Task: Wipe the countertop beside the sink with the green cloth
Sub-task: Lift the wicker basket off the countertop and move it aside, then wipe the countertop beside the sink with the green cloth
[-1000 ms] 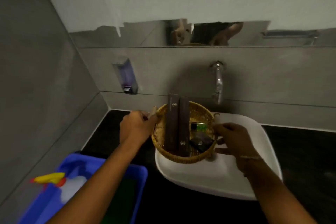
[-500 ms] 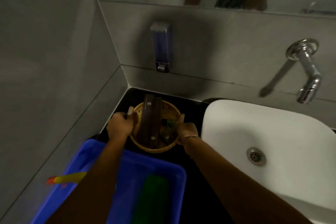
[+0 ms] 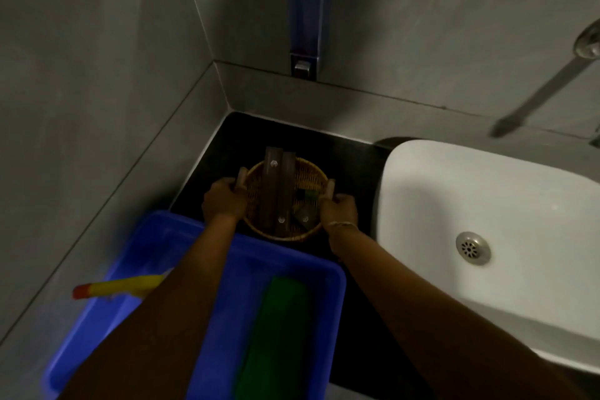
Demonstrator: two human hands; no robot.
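Observation:
A round wicker basket [image 3: 308,172] holding two dark brown boxes and small packets sits on the black countertop [image 3: 240,136], left of the white sink [image 3: 487,191]. My left hand [image 3: 222,200] grips its left handle and my right hand [image 3: 339,208] grips its right handle. The green cloth [image 3: 276,334] lies folded inside a blue plastic tub [image 3: 156,237] at the counter's near end, under my forearms.
A spray bottle with a yellow and red nozzle [image 3: 120,287] lies in the tub's left side. A soap dispenser [image 3: 306,16] hangs on the grey back wall. The tap [image 3: 587,45] juts out at the far right. Grey walls close the corner on the left.
Both hands carried the basket from over the sink leftward and down onto the counter corner. The view has swung left and down with them.

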